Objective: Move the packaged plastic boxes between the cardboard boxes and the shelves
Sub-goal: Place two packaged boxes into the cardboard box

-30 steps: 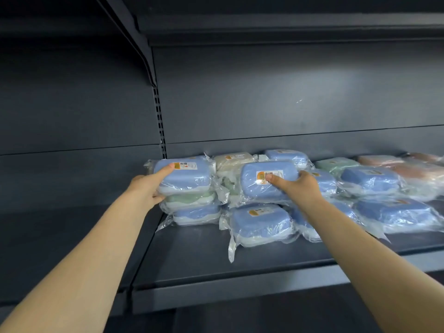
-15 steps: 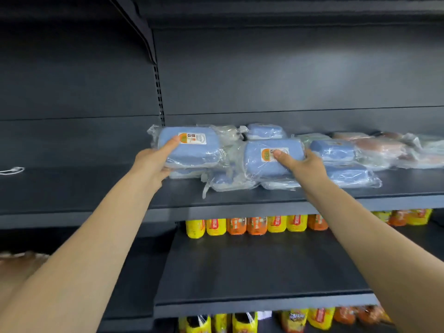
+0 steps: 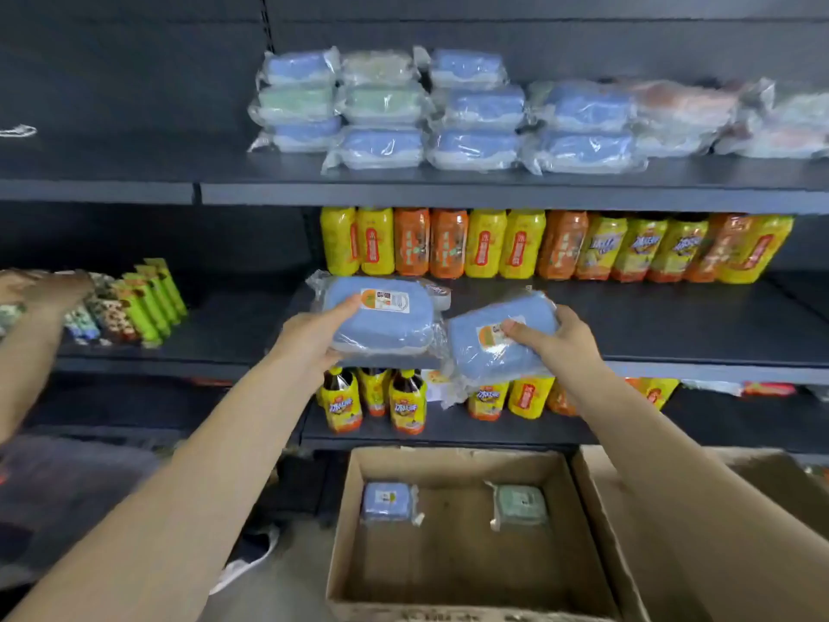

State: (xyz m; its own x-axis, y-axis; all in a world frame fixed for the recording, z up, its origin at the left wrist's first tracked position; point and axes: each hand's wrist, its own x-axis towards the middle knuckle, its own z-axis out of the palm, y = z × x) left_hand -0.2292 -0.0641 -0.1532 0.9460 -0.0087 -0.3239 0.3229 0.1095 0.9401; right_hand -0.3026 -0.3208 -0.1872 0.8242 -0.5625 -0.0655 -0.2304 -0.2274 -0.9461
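Note:
My left hand [image 3: 311, 336] grips a blue packaged plastic box [image 3: 381, 318] in clear wrap, held in the air in front of the middle shelf. My right hand [image 3: 554, 341] grips a second blue packaged box [image 3: 489, 352], tilted, just right of the first. Several more packaged boxes [image 3: 475, 110], blue, green and pink, sit stacked on the upper shelf [image 3: 448, 190]. Below my hands an open cardboard box [image 3: 583, 523] stands on the floor with a blue packaged box [image 3: 386, 501] and a green one [image 3: 520, 505] on its bottom.
Yellow and orange bottles [image 3: 493, 242] line the back of the middle shelf, and more bottles [image 3: 377, 399] stand on the lower shelf. Green snack packs [image 3: 143, 303] sit at the left, where another person's arm [image 3: 27, 325] reaches in. A second cardboard box [image 3: 762, 509] stands at the right.
Both hands have lifted their blue packaged boxes off the upper shelf and brought them down and toward me. The view has tilted down, and the cardboard boxes on the floor have come into sight.

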